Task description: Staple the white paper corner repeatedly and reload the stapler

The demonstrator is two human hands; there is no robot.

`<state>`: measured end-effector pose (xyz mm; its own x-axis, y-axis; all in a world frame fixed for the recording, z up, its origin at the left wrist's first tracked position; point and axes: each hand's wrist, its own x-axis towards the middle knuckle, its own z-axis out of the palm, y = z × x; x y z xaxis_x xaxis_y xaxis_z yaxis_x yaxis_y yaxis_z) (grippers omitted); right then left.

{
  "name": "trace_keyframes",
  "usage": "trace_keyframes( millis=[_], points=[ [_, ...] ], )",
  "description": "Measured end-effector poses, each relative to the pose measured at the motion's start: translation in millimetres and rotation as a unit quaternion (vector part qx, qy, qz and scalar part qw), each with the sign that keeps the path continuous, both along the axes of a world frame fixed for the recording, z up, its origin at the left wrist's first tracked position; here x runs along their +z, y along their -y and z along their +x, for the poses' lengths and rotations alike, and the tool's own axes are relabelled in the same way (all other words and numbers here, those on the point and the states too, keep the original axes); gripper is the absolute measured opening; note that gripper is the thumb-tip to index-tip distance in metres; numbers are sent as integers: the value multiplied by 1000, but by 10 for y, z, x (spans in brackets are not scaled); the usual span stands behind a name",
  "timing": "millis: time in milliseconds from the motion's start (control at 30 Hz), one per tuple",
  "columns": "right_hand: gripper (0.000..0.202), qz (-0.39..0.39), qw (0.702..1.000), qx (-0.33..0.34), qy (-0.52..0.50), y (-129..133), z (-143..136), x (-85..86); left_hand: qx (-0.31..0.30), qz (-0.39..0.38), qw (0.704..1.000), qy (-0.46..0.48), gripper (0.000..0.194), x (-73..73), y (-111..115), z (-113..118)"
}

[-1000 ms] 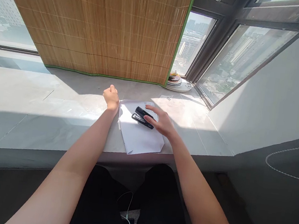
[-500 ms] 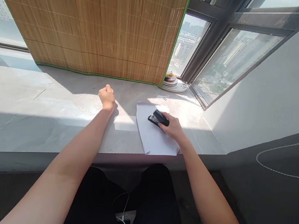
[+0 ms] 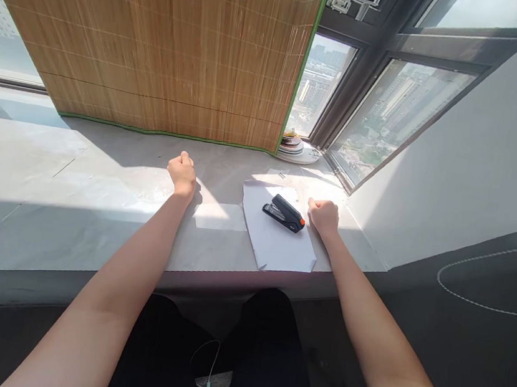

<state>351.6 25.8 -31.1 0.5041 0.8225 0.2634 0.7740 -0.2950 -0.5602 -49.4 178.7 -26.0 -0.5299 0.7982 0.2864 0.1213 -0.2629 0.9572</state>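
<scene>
A black stapler [image 3: 284,213] with an orange spot at its right end lies on white paper [image 3: 275,249] near the front edge of the sill. Just right of the stapler and apart from it, my right hand [image 3: 323,216] is closed in a fist with nothing visible in it. My left hand [image 3: 182,173] rests on the sill, left of the paper, also closed in a fist and holding nothing that shows.
A bamboo blind [image 3: 176,51] hangs over the back of the pale sill [image 3: 74,196]. Stacked plates [image 3: 294,149] stand in the window corner. Small staple-like bits [image 3: 282,174] lie behind the paper. A bead chain [image 3: 445,282] hangs at the right.
My right hand has let go of the stapler, moved right and closed into a fist. The stapler stays on the paper. My left hand has not clearly moved.
</scene>
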Motion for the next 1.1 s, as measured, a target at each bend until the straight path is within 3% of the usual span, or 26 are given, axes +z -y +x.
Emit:
trace_keyframes(
  millis=[100,233,300,400,500,600,667,800,933,1033,1100],
  points=[
    [49,36,995,67,61,-169,-38,-15,0,3,1000,10,57,9,8,3],
    [38,77,967,225,87,-572,-178,1,-5,13,1000,15,57,8,16,-11],
    [57,14,957,273,95,-786,-261,-11,-4,18,1000,19,56,6,19,-23],
    [82,-116,941,293,124,-1015,-411,-40,-8,18,999,44,54,6,22,-23],
    [80,-166,930,289,158,-1114,-661,-44,-21,14,995,101,53,18,20,2],
    [72,-152,925,299,180,-1142,-1096,-23,-23,25,982,183,49,63,18,-39],
    [71,-149,920,308,190,-1144,-1488,-16,-44,27,967,250,48,113,19,-184],
    [75,-138,918,323,183,-1112,-2343,-37,-195,13,896,399,46,205,33,-790],
    [73,-111,915,352,165,-1043,-3027,-44,-181,118,840,497,47,227,60,-1325],
    [69,-92,913,370,145,-1008,-3314,4,-163,143,827,519,46,218,61,-1411],
    [68,-66,912,384,132,-1001,-3357,78,-173,133,830,514,47,213,46,-1377]
  ],
)
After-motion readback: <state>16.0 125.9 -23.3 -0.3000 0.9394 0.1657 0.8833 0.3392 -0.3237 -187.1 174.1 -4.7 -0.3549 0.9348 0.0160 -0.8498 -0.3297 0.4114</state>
